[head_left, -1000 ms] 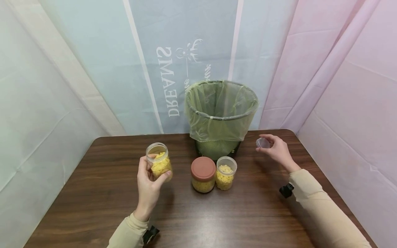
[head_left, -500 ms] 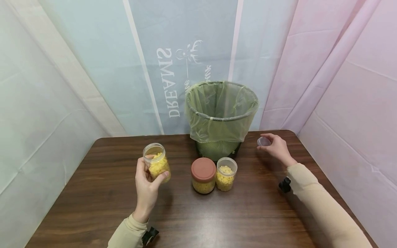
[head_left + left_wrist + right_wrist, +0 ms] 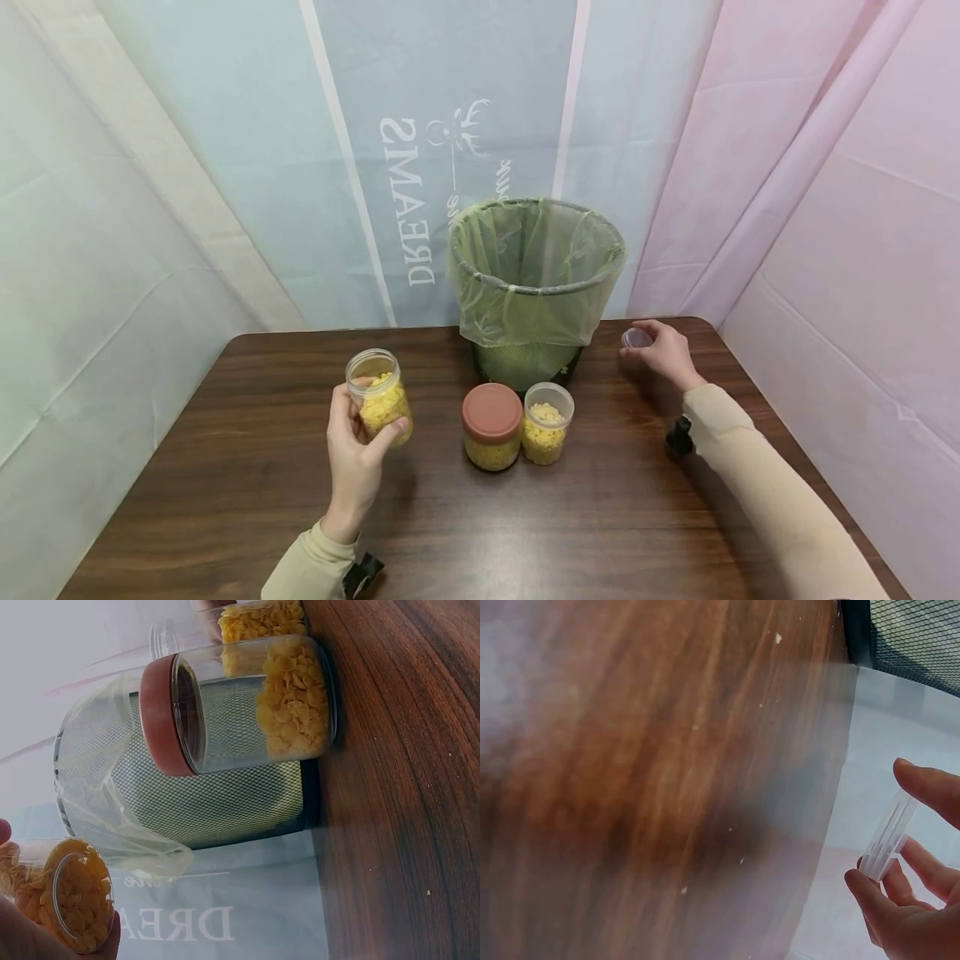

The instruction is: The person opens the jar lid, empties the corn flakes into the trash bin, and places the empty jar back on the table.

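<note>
My left hand (image 3: 356,458) grips a clear jar (image 3: 386,408) of yellow flakes that look like cornflakes. The jar has no lid and is held up over the table's left side. In the left wrist view its round base (image 3: 79,896) faces the camera. Far to the right, my right hand (image 3: 666,354) pinches a clear plastic lid (image 3: 636,339) by its edge. The right wrist view shows the lid (image 3: 889,836) on edge between thumb and fingers, above the tabletop. Between the hands stand a red-lidded jar (image 3: 491,414) and an unlidded jar (image 3: 544,433), both part-filled with flakes.
Behind the two standing jars is a mesh bin (image 3: 525,362) with a pale green bag (image 3: 517,312) folded over its rim. The wooden table (image 3: 480,533) ends at fabric walls on the back and sides. A few small crumbs (image 3: 778,637) dot the wood.
My right hand has shifted slightly toward the table's far edge with the lid. My left hand and its jar moved a little left, then stayed almost still.
</note>
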The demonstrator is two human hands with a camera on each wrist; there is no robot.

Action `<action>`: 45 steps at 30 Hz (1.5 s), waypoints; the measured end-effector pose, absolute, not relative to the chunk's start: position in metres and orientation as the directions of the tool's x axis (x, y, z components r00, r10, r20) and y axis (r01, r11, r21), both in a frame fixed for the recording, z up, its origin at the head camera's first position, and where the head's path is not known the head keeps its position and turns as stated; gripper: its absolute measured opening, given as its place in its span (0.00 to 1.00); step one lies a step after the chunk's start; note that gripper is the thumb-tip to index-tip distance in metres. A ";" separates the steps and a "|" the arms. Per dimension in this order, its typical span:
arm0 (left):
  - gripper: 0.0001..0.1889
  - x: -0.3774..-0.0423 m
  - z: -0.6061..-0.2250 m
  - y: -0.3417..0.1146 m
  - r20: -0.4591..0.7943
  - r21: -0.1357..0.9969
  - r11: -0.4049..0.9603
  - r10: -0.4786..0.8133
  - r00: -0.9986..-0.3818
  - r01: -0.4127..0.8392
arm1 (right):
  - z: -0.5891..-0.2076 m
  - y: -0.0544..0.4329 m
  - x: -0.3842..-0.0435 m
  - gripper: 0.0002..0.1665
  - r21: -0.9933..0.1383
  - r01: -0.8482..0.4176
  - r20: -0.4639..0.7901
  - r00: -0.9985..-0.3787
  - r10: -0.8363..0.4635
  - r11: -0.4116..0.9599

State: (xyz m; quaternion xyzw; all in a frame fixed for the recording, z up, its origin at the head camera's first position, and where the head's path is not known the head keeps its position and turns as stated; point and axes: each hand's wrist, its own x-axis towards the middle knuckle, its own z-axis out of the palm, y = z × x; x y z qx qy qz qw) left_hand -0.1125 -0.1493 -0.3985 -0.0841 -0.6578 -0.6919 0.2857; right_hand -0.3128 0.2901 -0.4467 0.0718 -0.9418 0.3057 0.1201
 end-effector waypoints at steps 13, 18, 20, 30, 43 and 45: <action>0.28 -0.113 -0.400 -0.148 0.511 0.850 0.028 -0.282 -0.812 0.526 | -0.448 0.282 -0.334 0.36 -0.557 -0.176 0.246 -0.968 -0.041 0.812; 0.28 -0.113 -0.400 -0.148 0.513 0.849 0.026 -0.285 -0.810 0.528 | -0.448 0.281 -0.339 0.35 -0.564 -0.149 0.214 -0.976 -0.031 0.812; 0.28 -0.114 -0.400 -0.148 0.516 0.847 0.028 -0.284 -0.808 0.531 | -0.449 0.282 -0.341 0.36 -0.556 -0.152 0.215 -0.976 -0.035 0.817; 0.28 -0.114 -0.403 -0.148 0.519 0.844 0.025 -0.287 -0.805 0.536 | -0.454 0.287 -0.351 0.38 -0.547 -0.129 0.200 -0.980 -0.020 0.827; 0.29 -0.113 -0.403 -0.146 0.527 0.839 0.025 -0.284 -0.801 0.544 | -0.460 0.292 -0.358 0.36 -0.577 -0.075 0.128 -0.992 0.000 0.814; 0.29 -0.113 -0.403 -0.146 0.527 0.839 0.023 -0.284 -0.801 0.543 | -0.460 0.292 -0.358 0.36 -0.572 -0.080 0.133 -0.991 -0.004 0.816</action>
